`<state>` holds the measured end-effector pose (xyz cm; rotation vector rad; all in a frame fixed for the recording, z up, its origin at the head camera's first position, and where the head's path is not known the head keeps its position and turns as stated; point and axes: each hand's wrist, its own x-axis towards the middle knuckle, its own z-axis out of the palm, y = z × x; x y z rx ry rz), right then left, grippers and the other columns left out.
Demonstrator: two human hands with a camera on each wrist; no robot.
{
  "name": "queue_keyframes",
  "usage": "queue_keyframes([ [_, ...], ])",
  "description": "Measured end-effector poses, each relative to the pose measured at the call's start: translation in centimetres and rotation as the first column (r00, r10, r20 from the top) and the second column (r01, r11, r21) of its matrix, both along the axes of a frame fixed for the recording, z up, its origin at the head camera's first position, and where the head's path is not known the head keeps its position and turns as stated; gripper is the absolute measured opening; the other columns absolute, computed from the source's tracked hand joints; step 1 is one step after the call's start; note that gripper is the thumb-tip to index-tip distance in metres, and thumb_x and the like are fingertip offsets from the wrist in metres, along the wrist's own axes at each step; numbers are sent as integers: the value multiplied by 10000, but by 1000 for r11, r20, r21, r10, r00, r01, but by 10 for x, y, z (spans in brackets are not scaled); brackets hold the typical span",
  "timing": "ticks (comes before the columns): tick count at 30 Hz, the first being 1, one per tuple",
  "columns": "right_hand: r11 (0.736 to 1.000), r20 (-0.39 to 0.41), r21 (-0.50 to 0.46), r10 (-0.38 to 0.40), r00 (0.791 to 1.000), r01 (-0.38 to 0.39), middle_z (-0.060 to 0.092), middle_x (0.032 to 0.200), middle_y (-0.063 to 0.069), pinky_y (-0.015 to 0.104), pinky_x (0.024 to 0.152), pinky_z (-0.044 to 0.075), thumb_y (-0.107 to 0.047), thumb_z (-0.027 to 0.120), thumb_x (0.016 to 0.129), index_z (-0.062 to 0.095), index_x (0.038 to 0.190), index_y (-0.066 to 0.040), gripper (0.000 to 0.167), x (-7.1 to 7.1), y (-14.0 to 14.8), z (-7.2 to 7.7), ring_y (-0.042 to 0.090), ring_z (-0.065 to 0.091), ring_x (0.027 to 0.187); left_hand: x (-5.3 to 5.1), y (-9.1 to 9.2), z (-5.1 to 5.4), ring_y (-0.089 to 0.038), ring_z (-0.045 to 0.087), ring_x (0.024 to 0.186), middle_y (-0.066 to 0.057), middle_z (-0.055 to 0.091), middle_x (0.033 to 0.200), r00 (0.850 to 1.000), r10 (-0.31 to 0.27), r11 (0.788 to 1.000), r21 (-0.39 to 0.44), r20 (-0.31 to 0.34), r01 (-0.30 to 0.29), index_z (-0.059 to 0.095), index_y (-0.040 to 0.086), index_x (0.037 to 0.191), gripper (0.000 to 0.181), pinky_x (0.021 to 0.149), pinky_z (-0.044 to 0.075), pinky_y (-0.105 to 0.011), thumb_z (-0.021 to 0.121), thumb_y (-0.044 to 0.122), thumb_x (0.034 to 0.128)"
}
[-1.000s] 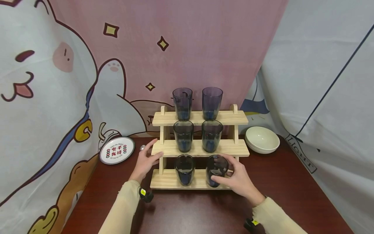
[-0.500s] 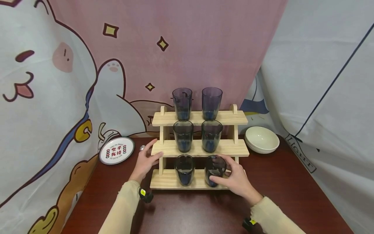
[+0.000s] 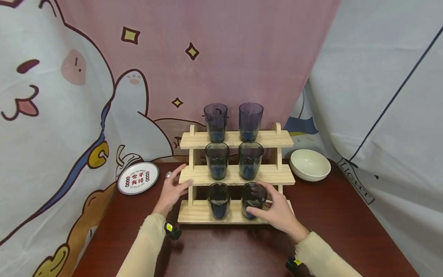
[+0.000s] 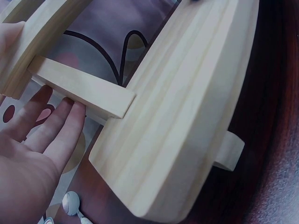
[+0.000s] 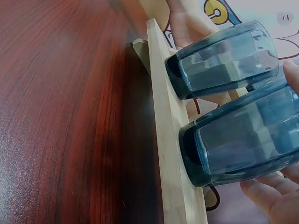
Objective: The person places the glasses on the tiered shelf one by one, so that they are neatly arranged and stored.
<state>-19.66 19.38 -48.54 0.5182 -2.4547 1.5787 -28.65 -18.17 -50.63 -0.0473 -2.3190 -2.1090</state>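
A three-tier wooden display rack (image 3: pixel 273 176) stands on the table, with two dark tinted glasses on each tier. My left hand (image 3: pixel 172 191) holds the left end of the middle shelf, its thumb on the board; in the left wrist view its fingers (image 4: pixel 65 136) lie against the rack's upright. With thumb and fingers round it, my right hand (image 3: pixel 279 211) grips the right glass (image 3: pixel 253 194) on the bottom shelf. That glass stands upright with its base on the board in the right wrist view, beside the left glass (image 5: pixel 226 60).
A white plate with red lettering (image 3: pixel 138 178) leans at the left back. Stacked cream bowls (image 3: pixel 310 164) stand right of the rack. A metal spoon (image 4: pixel 71 204) lies near the rack's left side. Printed cloth (image 3: pixel 242 54) hangs behind the dark red table (image 3: pixel 221 250).
My right hand has shifted the bottom right glass slightly left along the shelf, toward the other glass. The left hand has kept its place on the rack.
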Motion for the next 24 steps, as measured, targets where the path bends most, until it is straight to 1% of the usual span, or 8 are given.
queue_keyframes([
  [8, 1000, -1, 22, -19, 1000, 19, 704, 1306, 39, 407, 898, 622, -360, 946, 800, 527, 1484, -225, 813, 1, -3, -1, 228, 698, 1159, 0, 0, 0, -319, 684, 1140, -224, 562, 1383, 1000, -2, 1000, 6, -1, 2, 488, 317, 1578, 719, 964, 595, -531, 813, 186, 950],
  [12, 999, -21, 33, -32, 999, 33, 706, 1301, 33, 418, 907, 620, -369, 943, 803, 527, 1485, -212, 814, 2, -4, -1, 222, 698, 1155, 0, -1, -1, -321, 681, 1145, -222, 563, 1388, 1000, -5, 1000, 15, 2, 5, 487, 312, 1580, 720, 968, 592, -537, 811, 178, 951],
  [15, 998, -31, 52, -36, 999, 38, 698, 1317, 33, 420, 925, 616, -363, 946, 800, 518, 1498, -189, 837, 2, -3, -1, 222, 695, 1166, -2, -1, -3, -308, 681, 1142, -220, 555, 1401, 1000, -4, 1000, 12, 17, 3, 464, 292, 1597, 735, 987, 578, -554, 803, 166, 956],
  [20, 992, -76, 113, -42, 996, 51, 673, 1376, 64, 453, 959, 603, -349, 945, 802, 469, 1549, -105, 918, 6, 0, 1, 246, 677, 1213, -5, -2, -3, -300, 682, 1131, -250, 540, 1412, 999, -8, 1000, 9, 36, 8, 423, 238, 1625, 755, 998, 567, -570, 776, 117, 968],
  [22, 991, -94, 122, -42, 995, 53, 669, 1390, 68, 466, 964, 601, -328, 946, 803, 465, 1553, -98, 920, 8, 3, 2, 244, 664, 1236, -5, -2, -2, -296, 684, 1126, -255, 539, 1409, 999, -11, 1000, 12, 36, 11, 418, 229, 1628, 757, 987, 578, -550, 772, 109, 969],
  [24, 991, -103, 123, -33, 994, 46, 669, 1392, 56, 468, 965, 601, -308, 951, 800, 470, 1550, -122, 911, 9, 7, 2, 230, 656, 1246, -5, -2, -1, -287, 686, 1122, -246, 542, 1401, 999, -10, 1000, 12, 33, 9, 429, 246, 1622, 755, 975, 589, -526, 781, 120, 966],
])
